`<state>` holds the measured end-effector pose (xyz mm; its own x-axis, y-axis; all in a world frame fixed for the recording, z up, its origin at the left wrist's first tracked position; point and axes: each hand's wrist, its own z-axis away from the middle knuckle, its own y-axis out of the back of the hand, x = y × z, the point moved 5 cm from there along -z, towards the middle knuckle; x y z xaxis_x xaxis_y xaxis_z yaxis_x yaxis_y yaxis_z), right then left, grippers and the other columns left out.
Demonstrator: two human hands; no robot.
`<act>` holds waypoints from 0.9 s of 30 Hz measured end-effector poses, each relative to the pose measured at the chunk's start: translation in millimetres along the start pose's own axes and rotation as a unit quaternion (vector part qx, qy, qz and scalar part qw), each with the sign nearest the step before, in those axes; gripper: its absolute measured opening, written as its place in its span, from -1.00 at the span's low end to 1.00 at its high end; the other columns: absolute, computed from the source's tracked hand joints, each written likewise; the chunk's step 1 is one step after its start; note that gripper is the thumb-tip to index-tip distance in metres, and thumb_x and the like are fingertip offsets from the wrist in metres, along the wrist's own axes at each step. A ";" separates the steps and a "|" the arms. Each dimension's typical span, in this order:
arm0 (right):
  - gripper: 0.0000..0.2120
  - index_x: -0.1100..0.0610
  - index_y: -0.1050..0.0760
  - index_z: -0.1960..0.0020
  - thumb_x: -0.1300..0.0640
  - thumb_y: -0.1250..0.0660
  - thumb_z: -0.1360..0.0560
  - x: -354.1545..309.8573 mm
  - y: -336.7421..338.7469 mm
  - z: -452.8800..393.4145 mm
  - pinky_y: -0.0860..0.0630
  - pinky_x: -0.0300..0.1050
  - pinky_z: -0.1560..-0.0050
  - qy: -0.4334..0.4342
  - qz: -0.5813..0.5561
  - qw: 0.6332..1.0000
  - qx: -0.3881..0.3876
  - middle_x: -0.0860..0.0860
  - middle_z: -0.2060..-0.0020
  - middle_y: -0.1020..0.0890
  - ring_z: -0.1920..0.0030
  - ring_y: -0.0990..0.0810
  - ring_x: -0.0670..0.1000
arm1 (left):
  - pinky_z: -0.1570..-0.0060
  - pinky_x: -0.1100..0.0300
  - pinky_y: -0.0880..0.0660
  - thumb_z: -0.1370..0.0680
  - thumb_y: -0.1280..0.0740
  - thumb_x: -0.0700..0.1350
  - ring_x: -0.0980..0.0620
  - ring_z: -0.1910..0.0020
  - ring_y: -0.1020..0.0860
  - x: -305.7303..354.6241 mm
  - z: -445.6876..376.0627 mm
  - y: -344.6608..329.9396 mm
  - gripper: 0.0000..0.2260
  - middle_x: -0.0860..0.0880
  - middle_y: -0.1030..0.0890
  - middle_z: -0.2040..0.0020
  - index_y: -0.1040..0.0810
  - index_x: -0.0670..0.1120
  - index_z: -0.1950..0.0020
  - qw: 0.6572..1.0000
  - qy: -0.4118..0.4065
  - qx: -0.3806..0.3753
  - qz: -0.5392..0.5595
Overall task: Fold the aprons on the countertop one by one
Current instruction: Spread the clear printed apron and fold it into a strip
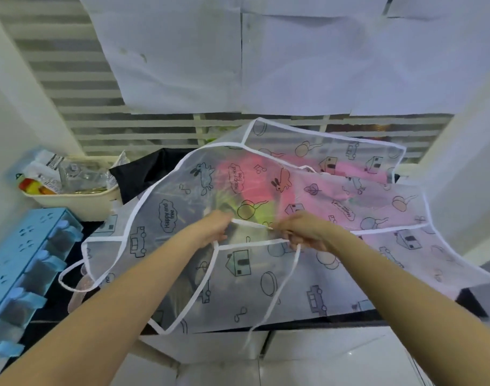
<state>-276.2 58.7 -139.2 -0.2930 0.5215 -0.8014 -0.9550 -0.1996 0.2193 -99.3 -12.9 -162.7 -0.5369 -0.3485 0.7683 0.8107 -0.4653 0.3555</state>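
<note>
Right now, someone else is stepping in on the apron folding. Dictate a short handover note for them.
Left hand: pinching the white-trimmed top edge of the see-through printed apron.
Right hand: pinching the same edge, a little to the right.
The apron is spread over the dark countertop, its near edge and a loose tie strap hanging off the front. Pink and green fabric shows through from beneath.
Done: no finished fold is visible.
Left: fold this apron, tuck in its straps, then fold whatever aprons lie underneath.
</note>
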 end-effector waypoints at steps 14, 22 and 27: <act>-0.75 0.13 -0.32 0.28 0.11 -0.18 -0.57 35.9 164.6 -21.8 -0.37 -0.17 0.11 -0.038 0.608 0.749 0.262 -0.04 0.40 -0.31 0.21 -0.43 0.06 | 0.37 0.24 -0.33 -0.64 -0.05 -0.11 0.08 0.33 -0.40 22.0 -46.8 -38.6 -0.73 0.01 -0.40 0.27 -0.46 -0.21 -0.14 0.873 -0.052 0.001 -0.484; -0.71 0.21 -0.52 0.03 -0.03 -0.24 -0.56 34.5 128.3 -65.2 -0.51 -0.07 -0.08 0.128 0.539 0.833 0.011 0.08 0.07 -0.59 0.10 -0.51 0.02 | 0.39 0.25 -0.43 -0.60 -0.19 -0.11 0.05 0.34 -0.48 34.7 -60.1 -49.2 -0.79 -0.01 -0.52 0.22 -0.40 -0.06 -0.22 0.853 0.057 -0.056 -0.515; -0.48 0.23 -0.48 -0.14 -0.17 -0.38 -0.42 43.6 82.8 -79.0 -0.50 -0.07 -0.04 0.080 0.649 0.739 -0.162 0.09 0.05 -0.52 0.05 -0.48 0.06 | 0.08 0.19 -0.39 -0.56 -0.29 -0.07 -0.04 0.00 -0.48 25.1 -52.2 -64.1 -0.63 -0.10 -0.51 -0.12 -0.43 -0.19 -0.32 0.791 0.093 -0.116 -0.593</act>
<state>-364.5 -0.7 -200.0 -0.9186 -0.3837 -0.0949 0.1942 -0.6471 0.7373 -176.8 -34.3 -193.9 -0.9305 0.3417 -0.1319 -0.3424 -0.6838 0.6443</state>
